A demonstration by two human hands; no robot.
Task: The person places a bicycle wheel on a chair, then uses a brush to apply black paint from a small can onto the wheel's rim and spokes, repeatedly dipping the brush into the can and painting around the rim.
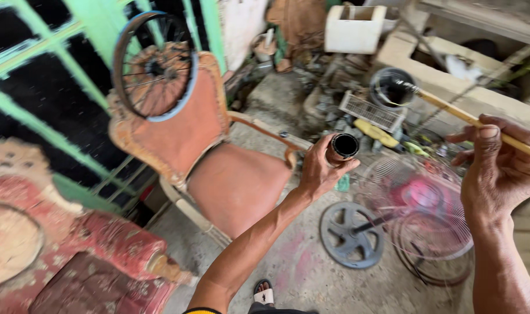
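- A short black tube (344, 146) is gripped in the left hand (320, 174), fingers closed around its side, the open end turned up toward the camera above the floor of a cluttered yard.
- A paintbrush (451, 110) with a pale wooden handle is pinched in the right hand (497, 168), thumb and fingers closed on the handle; its bristle end is pointed away, toward a dark round can (393, 87) set among scrap at the back.
- The bristles are seen at or just over the can's rim; whether they touch the contents cannot be told.
- The tube's outside appears dark and glossy already, so the coating is judged well under way; how much of its surface is left bare cannot be told from this angle.
- The brush is held well apart from the tube, so a reload of the brush is judged to be the step in hand, with more strokes on the tube left to do.
- An orange armchair (218, 157) is seen left of the tube, with a spoked wheel (154, 64) propped on its back.
- A pink fan grille (422, 203) and a grey plastic disc (351, 234) are laid on the concrete below the hands.
- A worn red sofa (73, 256) is seen at the lower left, a sandalled foot (264, 293) at the bottom edge.
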